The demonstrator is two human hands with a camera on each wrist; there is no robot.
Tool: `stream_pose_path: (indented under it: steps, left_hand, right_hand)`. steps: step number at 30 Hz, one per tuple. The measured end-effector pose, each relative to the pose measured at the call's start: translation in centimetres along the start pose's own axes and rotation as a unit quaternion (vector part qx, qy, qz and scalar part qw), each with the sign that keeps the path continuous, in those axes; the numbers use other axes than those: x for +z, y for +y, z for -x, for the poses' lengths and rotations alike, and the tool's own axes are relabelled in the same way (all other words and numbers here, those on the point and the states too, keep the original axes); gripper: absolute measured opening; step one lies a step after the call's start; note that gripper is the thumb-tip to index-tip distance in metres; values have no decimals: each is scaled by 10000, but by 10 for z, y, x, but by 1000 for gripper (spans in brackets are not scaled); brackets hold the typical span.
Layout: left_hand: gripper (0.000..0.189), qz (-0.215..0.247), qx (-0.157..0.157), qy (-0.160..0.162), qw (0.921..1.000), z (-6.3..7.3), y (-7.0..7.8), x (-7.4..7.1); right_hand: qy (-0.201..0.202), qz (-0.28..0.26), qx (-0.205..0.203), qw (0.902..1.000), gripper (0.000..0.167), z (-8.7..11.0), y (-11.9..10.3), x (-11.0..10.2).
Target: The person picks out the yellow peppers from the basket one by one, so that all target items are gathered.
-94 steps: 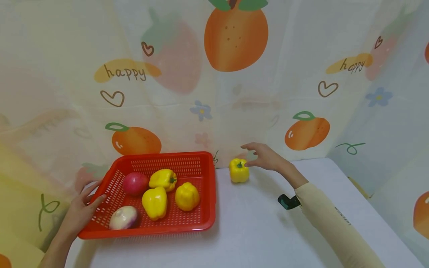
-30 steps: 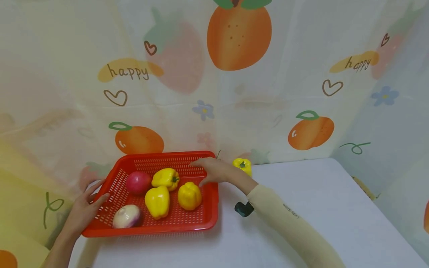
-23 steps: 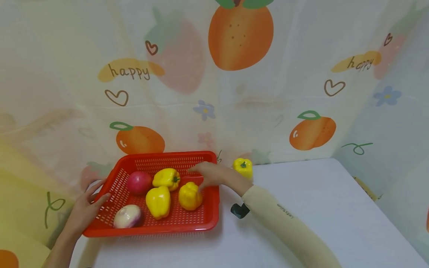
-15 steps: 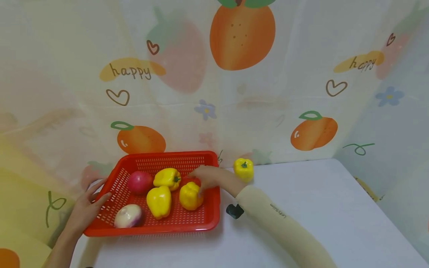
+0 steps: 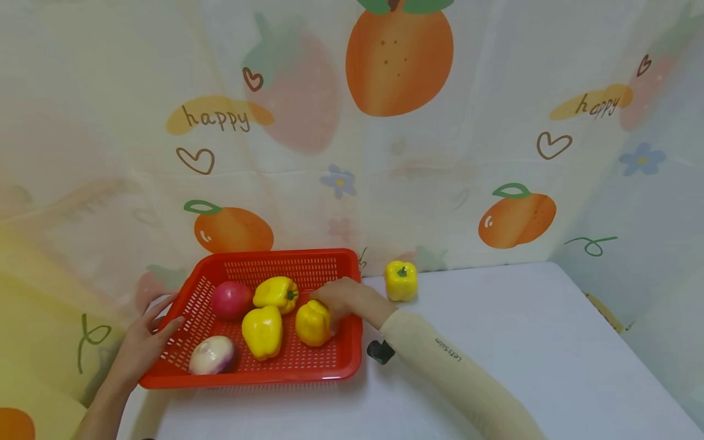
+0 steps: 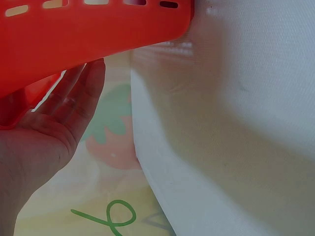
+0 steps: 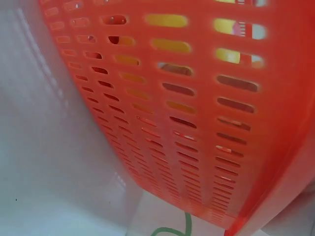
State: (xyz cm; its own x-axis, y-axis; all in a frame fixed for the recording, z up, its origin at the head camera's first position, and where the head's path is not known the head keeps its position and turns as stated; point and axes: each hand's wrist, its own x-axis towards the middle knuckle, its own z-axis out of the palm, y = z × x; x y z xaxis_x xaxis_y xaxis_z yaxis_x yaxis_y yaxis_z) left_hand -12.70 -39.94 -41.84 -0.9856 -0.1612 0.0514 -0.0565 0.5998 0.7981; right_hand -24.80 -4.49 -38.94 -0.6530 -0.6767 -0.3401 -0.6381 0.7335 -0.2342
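A red perforated basket (image 5: 346, 360) stands on the white table. My left hand (image 5: 140, 342) holds its left rim, thumb over the edge and fingers on the outer side; the left wrist view shows those fingers (image 6: 91, 88) behind the red rim. Inside the basket's right part, my right hand (image 5: 349, 299) grips a yellow bell pepper (image 5: 312, 324), thumb on its right side and the other fingers partly hidden behind it. Two more yellow bell peppers, one lying on its side (image 5: 275, 294) and one nearer (image 5: 262, 332), share the basket with a pinkish-red round item (image 5: 231, 300) and a white-purple onion-like bulb (image 5: 211, 355).
Outside the basket, another yellow bell pepper (image 5: 401, 281) stands upright on the table (image 5: 467, 318) near the back edge. A printed curtain (image 5: 418, 153) hangs right behind. The right wrist view is mostly filled by the basket's slotted side wall (image 7: 197, 113).
My right hand has gone from the pepper outside, left over the rim and down onto the pepper at the basket's right. The left hand keeps its place on the rim.
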Motion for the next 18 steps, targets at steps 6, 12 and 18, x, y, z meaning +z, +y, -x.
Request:
stream_pose_path:
  steps: [6,12,18]
  left_hand:
    - [61,-137,-69,-3,9999,0,0,-1]
    - [60,-92,-3,73,9999,-1,-2,0]
    - [61,-224,-25,132,9997,-2,-3,1]
  right_hand:
    - [113,86,-354,9993,57,-1,3,3]
    - [289,27,-558,9980,60,1,5,4]
    - [393,-125,-525,9978,65,1,7,3]
